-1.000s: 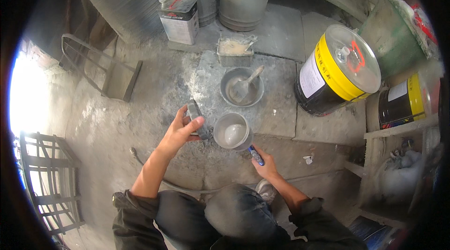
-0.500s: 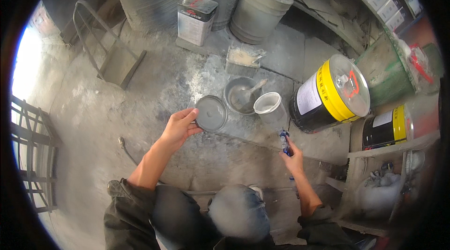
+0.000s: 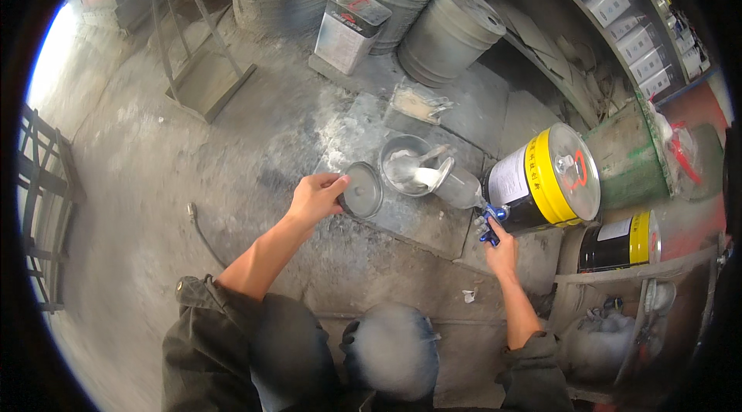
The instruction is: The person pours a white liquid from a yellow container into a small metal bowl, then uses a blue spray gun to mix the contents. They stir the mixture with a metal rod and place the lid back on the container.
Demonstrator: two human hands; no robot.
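My left hand (image 3: 315,200) pinches a round grey lid (image 3: 361,191) by its edge, close beside a grey bowl (image 3: 385,161) on the floor. With my right hand (image 3: 502,250) I grip a blue spray gun (image 3: 491,220). Its translucent cup (image 3: 462,188) is tipped over toward the bowl. White material (image 3: 427,178) shows at the cup's mouth and runs down into the bowl. A pale flat stirrer (image 3: 435,154) leans in the bowl, partly hidden behind the cup's rim.
A black and yellow drum (image 3: 533,180) stands right of the cup. Behind the bowl are an open square tin (image 3: 414,103), a rectangular can (image 3: 348,33) and grey drums (image 3: 452,29). A metal-handled platform (image 3: 202,83) is at far left, a shelf compartment (image 3: 603,335) at lower right.
My right hand has tipped the spray gun so its cup, upright before, now leans over the bowl with white material coming out. My left hand still holds the lid. The view has shifted.
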